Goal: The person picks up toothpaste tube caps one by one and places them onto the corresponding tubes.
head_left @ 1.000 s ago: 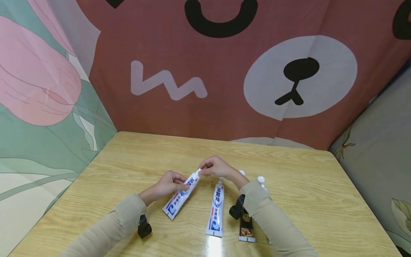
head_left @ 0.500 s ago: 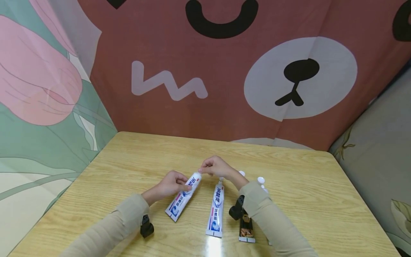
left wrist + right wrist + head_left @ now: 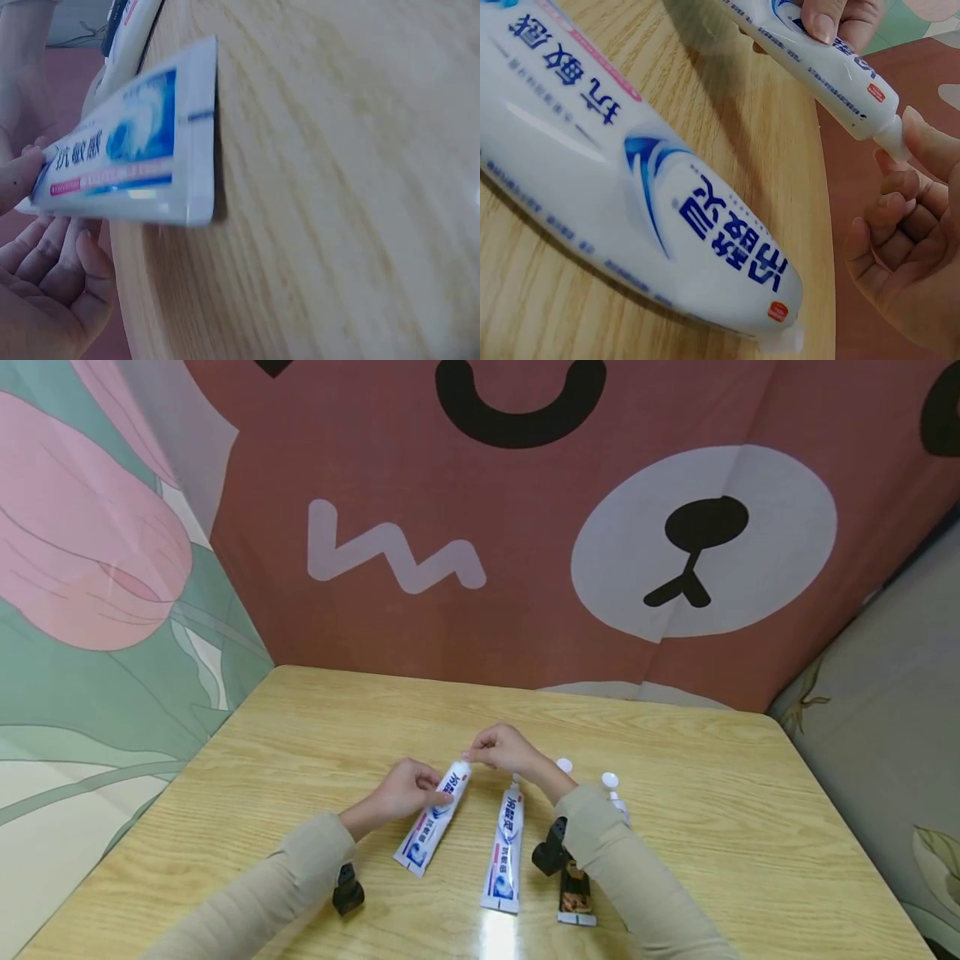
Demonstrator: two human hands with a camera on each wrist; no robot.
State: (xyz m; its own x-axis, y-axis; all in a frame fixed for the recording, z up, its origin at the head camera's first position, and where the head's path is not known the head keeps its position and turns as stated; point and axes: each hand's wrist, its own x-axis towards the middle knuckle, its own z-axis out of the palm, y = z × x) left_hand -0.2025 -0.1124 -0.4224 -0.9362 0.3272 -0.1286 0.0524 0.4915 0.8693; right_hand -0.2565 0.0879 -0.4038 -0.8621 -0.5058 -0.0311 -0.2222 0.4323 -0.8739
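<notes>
My left hand [image 3: 408, 789] holds a white and blue toothpaste tube [image 3: 433, 827] around its upper body, thumb on the printed front. The tube slants, cap end up and to the right. At that end my right hand [image 3: 510, 750] pinches the small white cap [image 3: 891, 141] between thumb and forefinger, with its other fingers curled beneath. A second matching toothpaste tube [image 3: 504, 852] lies face up on the table, just right of the held one. The left wrist view shows the held tube's flat crimped end [image 3: 199, 135] close over the wood.
A dark brown tube [image 3: 576, 893] lies under the right forearm. Another white tube [image 3: 619, 807] is mostly hidden by the sleeve. White caps [image 3: 610, 781] show beyond that arm. The wooden table [image 3: 337, 718] runs back to a printed cloth [image 3: 525, 635].
My left hand and the held tube have shifted slightly right, and the tube stands a little steeper. My right hand keeps its pinch at the cap, nearly unmoved. The other tubes have not moved.
</notes>
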